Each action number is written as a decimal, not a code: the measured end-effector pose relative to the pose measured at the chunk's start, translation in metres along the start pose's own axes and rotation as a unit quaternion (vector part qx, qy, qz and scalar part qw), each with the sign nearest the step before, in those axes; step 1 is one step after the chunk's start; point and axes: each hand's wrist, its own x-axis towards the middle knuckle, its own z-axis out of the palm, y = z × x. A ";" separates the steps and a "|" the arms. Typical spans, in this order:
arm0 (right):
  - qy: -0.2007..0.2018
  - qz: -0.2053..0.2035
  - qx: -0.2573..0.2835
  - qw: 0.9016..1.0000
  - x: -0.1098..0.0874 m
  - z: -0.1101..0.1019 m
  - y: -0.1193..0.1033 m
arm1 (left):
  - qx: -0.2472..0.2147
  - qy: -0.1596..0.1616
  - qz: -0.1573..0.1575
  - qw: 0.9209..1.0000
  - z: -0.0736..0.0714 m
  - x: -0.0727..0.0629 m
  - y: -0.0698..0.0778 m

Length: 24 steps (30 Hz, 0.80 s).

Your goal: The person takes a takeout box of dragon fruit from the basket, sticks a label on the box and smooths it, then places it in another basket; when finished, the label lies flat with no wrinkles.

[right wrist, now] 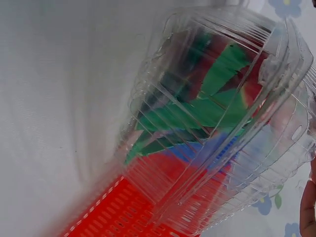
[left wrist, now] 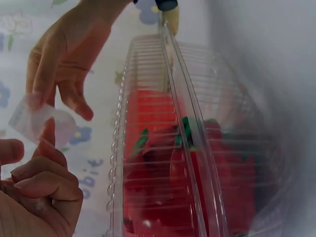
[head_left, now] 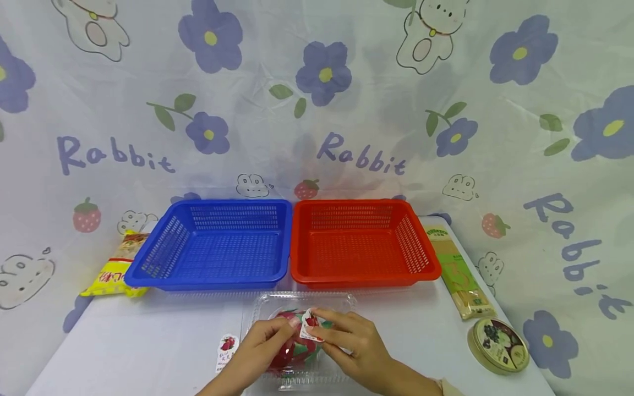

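Right hand (head_left: 354, 341) pinches a small label (head_left: 311, 325) by its edge, above the clear box (head_left: 297, 301). Left hand (head_left: 269, 344) has a fingertip at the label; can't tell if it grips too. Label looks near weightless, thin, bendy, maybe sticky-backed: edge pinch only, creases easily. Box sits on the worktop (head_left: 168, 341), red-and-green fruit (head_left: 282, 355) inside. Likely light, thin-walled, slick, dents if squeezed; take it low on both sides, not by the lid. Blue basket (head_left: 213, 285) and red basket (head_left: 366, 282) stand just beyond.
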 end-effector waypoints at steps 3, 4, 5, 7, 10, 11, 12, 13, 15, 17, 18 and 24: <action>-0.001 -0.003 -0.012 1.000 0.000 0.000 -0.001 | -0.008 -0.009 0.007 1.000 0.003 0.001 -0.001; -0.002 -0.004 -0.016 1.000 0.000 0.000 -0.001 | -0.009 -0.009 0.013 1.000 0.003 0.001 -0.001; -0.002 -0.004 -0.020 1.000 0.000 0.000 -0.001 | -0.008 -0.008 0.021 1.000 0.003 0.001 -0.001; -0.004 -0.005 -0.027 1.000 -0.001 0.001 0.000 | -0.007 -0.006 0.034 0.999 0.004 0.001 -0.002; -0.005 -0.013 -0.042 0.999 -0.002 0.001 0.000 | -0.011 -0.010 0.048 0.999 0.004 0.001 -0.003; -0.005 -0.017 -0.047 0.999 -0.002 0.001 0.000 | -0.012 -0.014 0.048 0.999 0.004 0.000 -0.004; -0.005 -0.023 -0.053 0.998 -0.002 0.002 0.001 | -0.015 -0.017 0.047 0.999 0.004 0.000 -0.004; -0.005 -0.030 -0.059 0.998 -0.002 0.002 0.001 | -0.018 -0.022 0.046 0.999 0.004 0.000 -0.004; -0.006 -0.041 -0.072 0.997 -0.002 0.002 0.001 | -0.026 -0.033 0.035 0.998 0.004 -0.001 -0.004; -0.010 -0.048 -0.082 0.995 -0.002 0.002 0.001 | -0.030 -0.038 0.022 0.999 0.005 -0.002 -0.003; -0.012 -0.053 -0.087 0.995 -0.001 0.002 0.001 | -0.032 -0.040 0.018 0.999 0.005 -0.002 -0.003; -0.026 -0.058 -0.114 0.991 -0.002 0.002 0.001 | -0.028 -0.042 0.029 0.998 0.007 -0.001 -0.004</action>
